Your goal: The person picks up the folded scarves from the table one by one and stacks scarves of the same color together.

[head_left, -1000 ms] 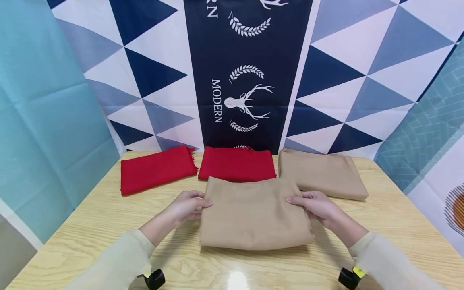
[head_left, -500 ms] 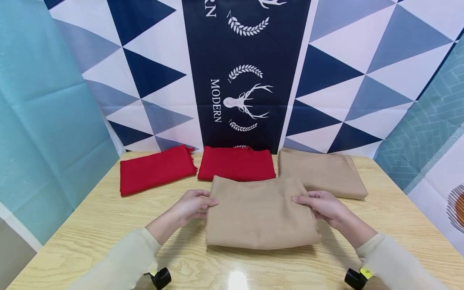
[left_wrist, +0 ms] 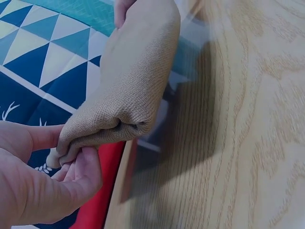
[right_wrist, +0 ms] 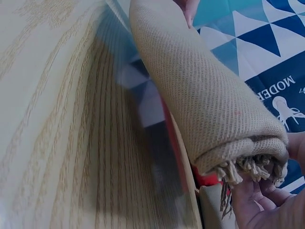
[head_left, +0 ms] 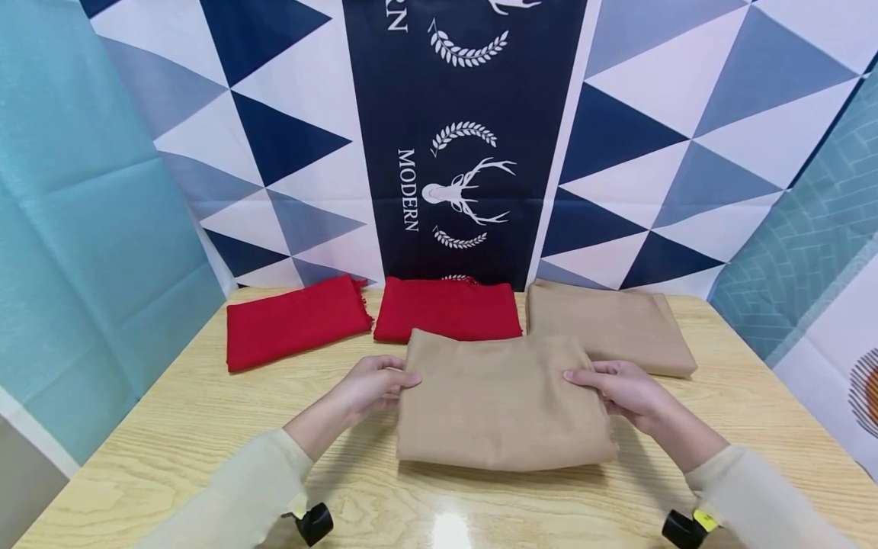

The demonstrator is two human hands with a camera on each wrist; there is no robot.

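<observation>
- Currently the folded beige scarf [head_left: 504,400] sits above the wooden table [head_left: 171,427], just in front of the middle red scarf [head_left: 447,309]; the wrist views show it lifted off the surface.
- Long axis runs left-right, roughly parallel to that red scarf; the fringed end [right_wrist: 248,167] is at the right.
- Left hand [head_left: 373,385] pinches the left edge, thumb on top.
- Right hand [head_left: 617,389] grips the fringed right edge.
- Second beige scarf [head_left: 607,324] lies right of the red one, another red scarf [head_left: 295,320] left of it.
</observation>
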